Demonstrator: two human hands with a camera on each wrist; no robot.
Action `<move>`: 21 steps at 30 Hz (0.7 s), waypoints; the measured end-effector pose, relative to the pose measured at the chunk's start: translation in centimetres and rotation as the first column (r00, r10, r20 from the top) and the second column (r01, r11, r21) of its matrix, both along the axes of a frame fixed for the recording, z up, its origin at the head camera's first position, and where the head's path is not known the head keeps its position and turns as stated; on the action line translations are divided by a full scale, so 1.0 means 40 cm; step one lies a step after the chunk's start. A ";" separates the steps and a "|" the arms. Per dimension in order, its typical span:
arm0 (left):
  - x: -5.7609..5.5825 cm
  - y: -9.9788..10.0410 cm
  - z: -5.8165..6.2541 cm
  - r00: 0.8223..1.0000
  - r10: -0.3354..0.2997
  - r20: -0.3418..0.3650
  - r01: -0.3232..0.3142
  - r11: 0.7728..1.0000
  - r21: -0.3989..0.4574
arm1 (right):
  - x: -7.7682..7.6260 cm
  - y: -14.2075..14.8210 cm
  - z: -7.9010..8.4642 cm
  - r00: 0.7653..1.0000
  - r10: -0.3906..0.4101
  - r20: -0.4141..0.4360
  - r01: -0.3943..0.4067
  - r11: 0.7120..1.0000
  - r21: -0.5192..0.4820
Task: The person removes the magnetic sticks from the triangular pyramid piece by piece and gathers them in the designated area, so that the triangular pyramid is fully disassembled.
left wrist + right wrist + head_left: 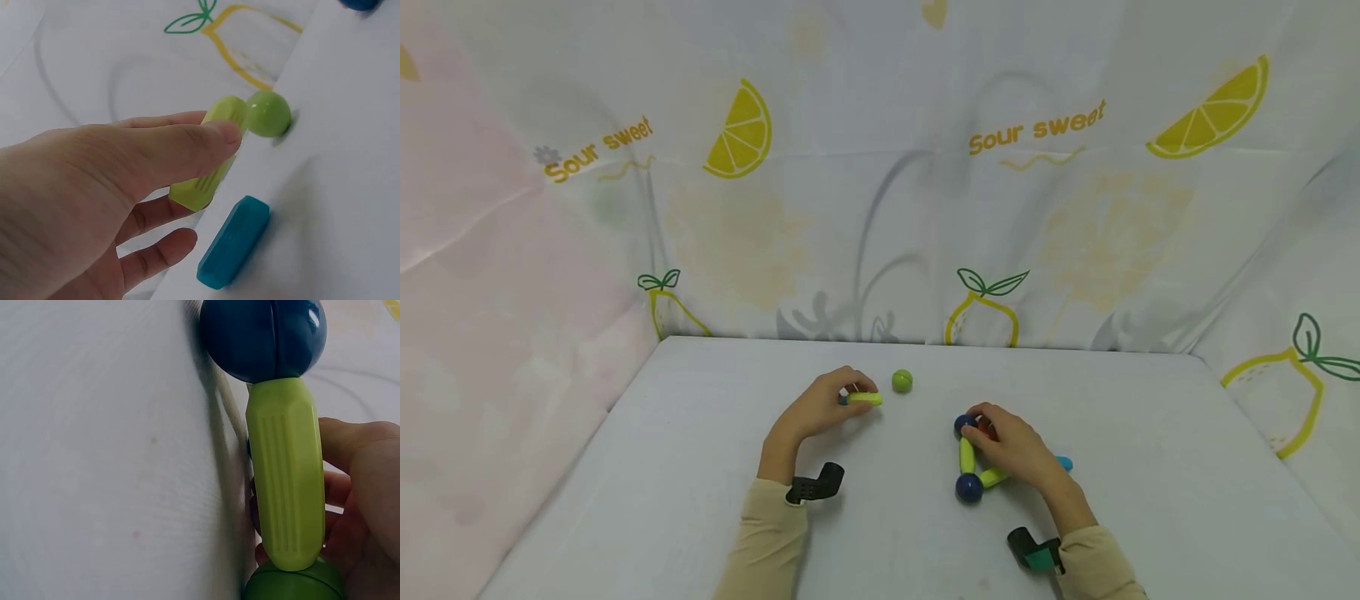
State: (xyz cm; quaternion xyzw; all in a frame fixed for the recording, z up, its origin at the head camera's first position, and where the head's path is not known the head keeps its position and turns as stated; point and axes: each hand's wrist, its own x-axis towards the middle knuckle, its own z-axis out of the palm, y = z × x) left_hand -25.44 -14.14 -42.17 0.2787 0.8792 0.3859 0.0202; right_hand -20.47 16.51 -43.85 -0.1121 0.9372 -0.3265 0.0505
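My left hand (848, 395) pinches a lime-green stick (865, 399) between thumb and fingers near the back of the table. In the left wrist view the stick (212, 164) tips against a green ball (269, 114), and a teal stick (234, 242) lies loose below it. In the head view the green ball (902, 381) sits just right of the stick. My right hand (992, 435) grips a stick-and-ball frame: two dark blue balls (969, 487) joined by lime sticks (967, 456). Up close, one lime stick (286, 472) runs from a blue ball (262, 337) to a green ball (294, 587).
The white table (662, 467) is walled on three sides by a lemon-print cloth (880, 208). A cyan piece (1064, 463) pokes out behind my right hand. Camera mounts sit on both wrists (816, 483).
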 end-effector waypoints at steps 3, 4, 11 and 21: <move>0.001 -0.023 0.001 1.000 0.027 0.015 -0.027 1.000 0.003 | 0.000 0.001 -0.002 1.000 0.002 -0.001 -0.002 1.000 -0.001; 0.001 -0.030 0.001 0.999 0.033 0.015 -0.034 0.999 0.003 | 0.000 0.001 -0.002 1.000 0.004 -0.002 -0.004 1.000 0.001; 0.001 -0.066 -0.008 0.995 0.091 0.051 -0.091 0.996 -0.001 | 0.000 0.002 -0.002 1.000 0.014 -0.004 -0.014 1.000 -0.004; -0.001 -0.079 -0.021 0.995 0.069 0.074 -0.069 0.998 -0.006 | 0.001 0.001 0.000 1.000 0.017 -0.005 -0.017 1.000 0.006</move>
